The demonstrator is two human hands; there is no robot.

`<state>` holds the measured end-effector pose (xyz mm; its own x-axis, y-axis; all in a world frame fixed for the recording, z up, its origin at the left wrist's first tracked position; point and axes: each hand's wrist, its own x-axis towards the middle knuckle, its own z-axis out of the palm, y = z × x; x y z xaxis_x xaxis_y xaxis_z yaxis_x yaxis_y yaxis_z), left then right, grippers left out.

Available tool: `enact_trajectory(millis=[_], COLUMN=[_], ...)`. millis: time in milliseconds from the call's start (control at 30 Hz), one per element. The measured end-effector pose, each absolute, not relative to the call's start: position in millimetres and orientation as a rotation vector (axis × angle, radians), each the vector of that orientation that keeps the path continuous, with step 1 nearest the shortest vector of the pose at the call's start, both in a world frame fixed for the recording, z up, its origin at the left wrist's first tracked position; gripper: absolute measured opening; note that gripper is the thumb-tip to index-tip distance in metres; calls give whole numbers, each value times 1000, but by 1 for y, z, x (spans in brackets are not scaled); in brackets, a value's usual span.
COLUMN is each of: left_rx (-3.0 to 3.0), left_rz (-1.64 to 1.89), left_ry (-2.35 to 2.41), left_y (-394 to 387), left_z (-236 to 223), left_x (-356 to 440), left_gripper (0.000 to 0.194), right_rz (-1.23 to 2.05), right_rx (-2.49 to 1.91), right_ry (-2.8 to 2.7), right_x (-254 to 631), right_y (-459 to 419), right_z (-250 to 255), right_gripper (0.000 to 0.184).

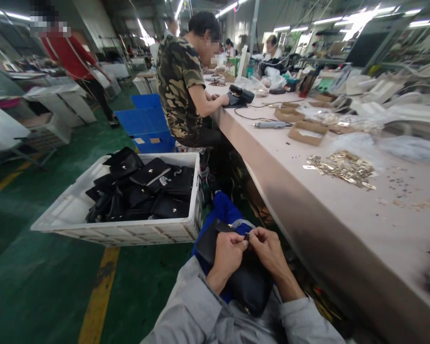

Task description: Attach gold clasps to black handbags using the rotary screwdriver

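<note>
A black leather-like bag [252,282] lies across my lap, with a flap part stretching to the left and a bit of clear wrapping at its far edge. Over the bag my left hand [228,257] is closed in a pinch, thumb against fingers. My right hand [270,251] pinches from the other side, its fingertips almost meeting those of the left. Between the two sets of fingertips shows a small dark piece [247,236] with a light glint. Whether it is joined to the bag cannot be made out.
Left of my legs stands a white crate [172,225] filled with black bags [150,172]. The long table [308,200] to my right bears a pile of metal plates [344,167], cardboard trays [308,133] and an electric screwdriver [271,124]. A co-worker [181,86] in camouflage sits ahead.
</note>
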<state>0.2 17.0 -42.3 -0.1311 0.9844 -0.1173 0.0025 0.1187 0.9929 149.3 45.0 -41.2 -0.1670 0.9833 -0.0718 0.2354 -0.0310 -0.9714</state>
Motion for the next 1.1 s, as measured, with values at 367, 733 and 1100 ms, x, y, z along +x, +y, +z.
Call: enact_trajectory(millis=[367, 733, 1100], left_rx=[1040, 1084, 1129], left_rz=[1203, 1212, 926], left_ry=[1466, 1542, 1173], left_y=[17, 17, 20], left_z=[-44, -37, -28], left_x=[6, 9, -15], left_gripper=[16, 31, 26], right_rz=[1353, 1355, 1419], right_rx=[-1281, -1287, -1278], right_ry=[-1476, -1505, -1388], right_x=[154, 152, 155], right_y=[44, 42, 47], right_z=[-43, -39, -49], right_gripper=[35, 37, 34])
